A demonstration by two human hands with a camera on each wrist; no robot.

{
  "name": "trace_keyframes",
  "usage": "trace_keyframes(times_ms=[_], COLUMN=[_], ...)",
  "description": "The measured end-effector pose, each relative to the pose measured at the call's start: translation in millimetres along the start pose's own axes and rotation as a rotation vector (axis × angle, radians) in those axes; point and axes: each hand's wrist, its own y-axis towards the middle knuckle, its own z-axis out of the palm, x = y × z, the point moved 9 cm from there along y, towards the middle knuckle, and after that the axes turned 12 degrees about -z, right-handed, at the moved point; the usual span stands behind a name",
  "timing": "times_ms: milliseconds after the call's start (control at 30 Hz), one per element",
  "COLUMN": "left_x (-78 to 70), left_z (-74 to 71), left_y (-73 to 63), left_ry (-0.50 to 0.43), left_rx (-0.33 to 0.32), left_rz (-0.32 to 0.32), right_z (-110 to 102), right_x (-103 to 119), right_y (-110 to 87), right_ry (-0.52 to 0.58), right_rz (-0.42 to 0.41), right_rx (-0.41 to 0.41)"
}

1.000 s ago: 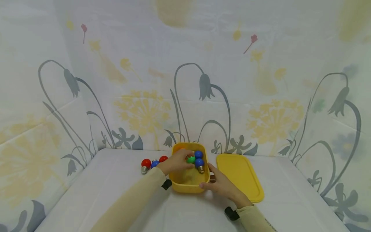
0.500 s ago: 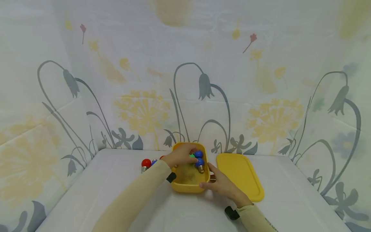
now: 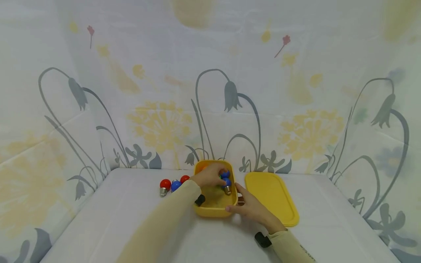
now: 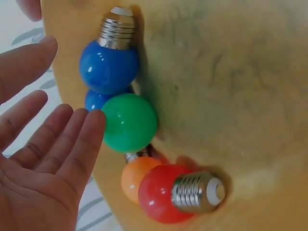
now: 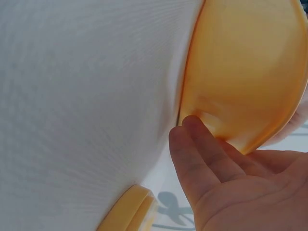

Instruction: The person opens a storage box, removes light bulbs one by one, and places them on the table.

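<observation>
Sitting mid-bench, near the patterned cloth backdrop (image 3: 148, 80): yellow plastic box (image 3: 213, 212), open side up, bulbs bunched in its far half. Left wrist view gives five inside: green bulb (image 4: 131, 122) in the middle, blue bulb with its screw base showing (image 4: 108, 67) on one side, second blue bulb (image 4: 96, 99) partly hidden behind the green, then orange bulb (image 4: 134, 180) and red bulb lying on its side (image 4: 159, 195), overlapping in that view. Left hand (image 3: 209, 176) is inside the box, fingers extended, gripping nothing; one fingertip is at the green bulb, contact unclear. Right hand (image 3: 251, 209) braces the near right corner: fingers straight against the outer side wall, thumb apart from them at the near wall. Just left of the box, on the bench (image 3: 131, 219): upright red bulb, globe on top (image 3: 165, 184), then loose blue bulb (image 3: 176, 186), then second red bulb (image 3: 185, 178), partly covered by the left arm. Right of the box, flat on the bench: yellow lid (image 3: 271, 199). Cream sleeves (image 3: 171, 215) on both arms, black wrist unit (image 3: 262, 240) on each wrist.
</observation>
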Motion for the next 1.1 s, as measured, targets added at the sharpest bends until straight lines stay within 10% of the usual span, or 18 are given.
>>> trace_keyframes(times_ms=[1100], left_x=[3.4], left_z=[22.5], left_y=[5.1], left_ry=[0.030], left_rx=[0.031], left_rz=[-0.074], right_z=[-1], right_x=[0], right_y=[1.0], right_ry=[0.014], right_rz=[-0.020], right_rx=[0.009])
